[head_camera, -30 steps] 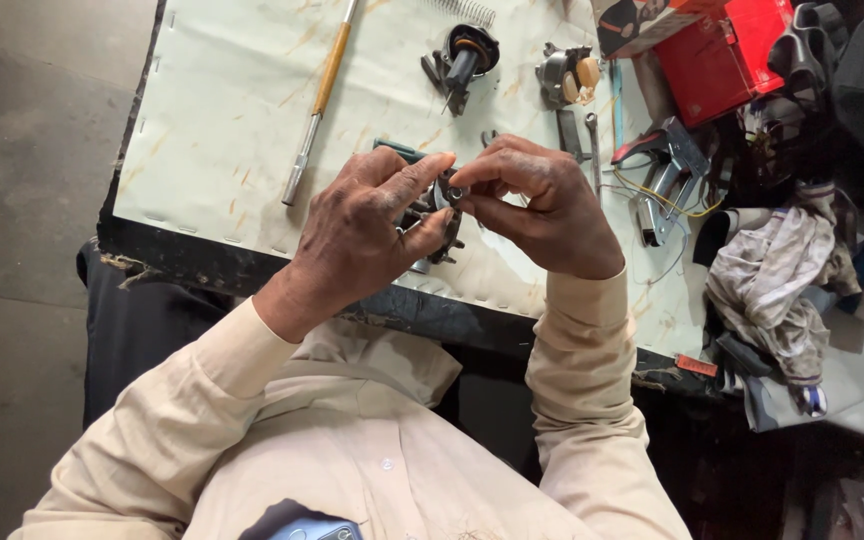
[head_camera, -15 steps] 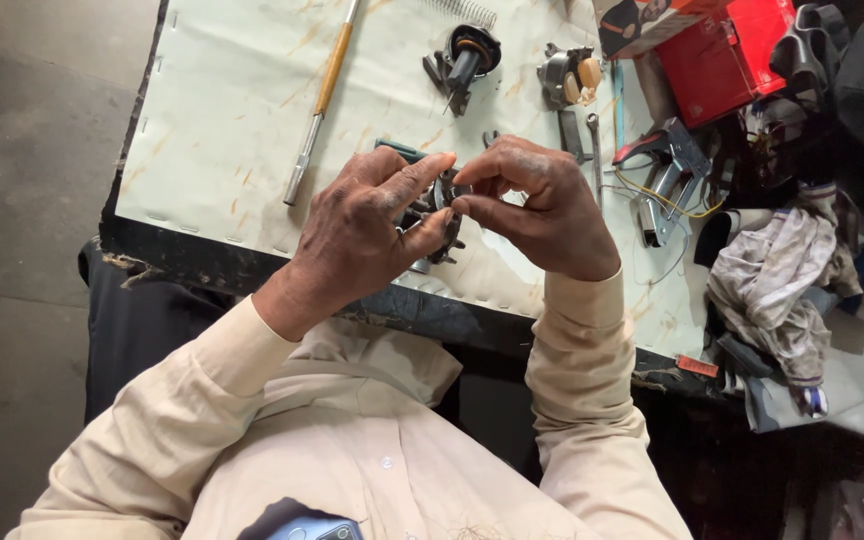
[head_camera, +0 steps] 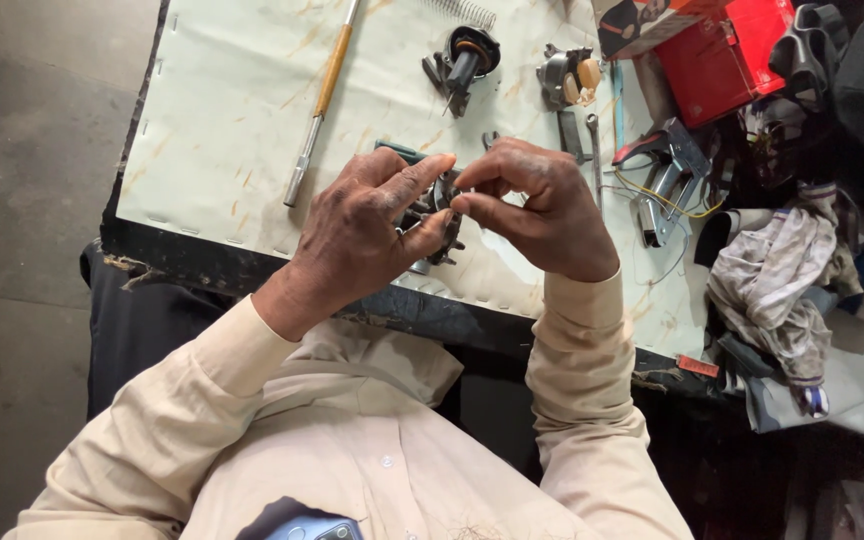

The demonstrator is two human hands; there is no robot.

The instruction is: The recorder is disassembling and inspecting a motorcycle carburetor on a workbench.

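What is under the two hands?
A small dark metal part, held between the left hand and right hand, over the pale table sheet. Fingers cover most of it.

We see lots of bare room on the left part of the pale table cover (head_camera: 222,150). A hand could slide there. The long tool with the yellow handle (head_camera: 322,95) lies across the top of that room. Straight ahead, a black round part (head_camera: 464,58) and a grey metal part (head_camera: 564,78) block the way. The right side is crowded: a red box (head_camera: 717,55), a metal clamp tool (head_camera: 664,175) and a crumpled rag (head_camera: 777,285) lie close together.
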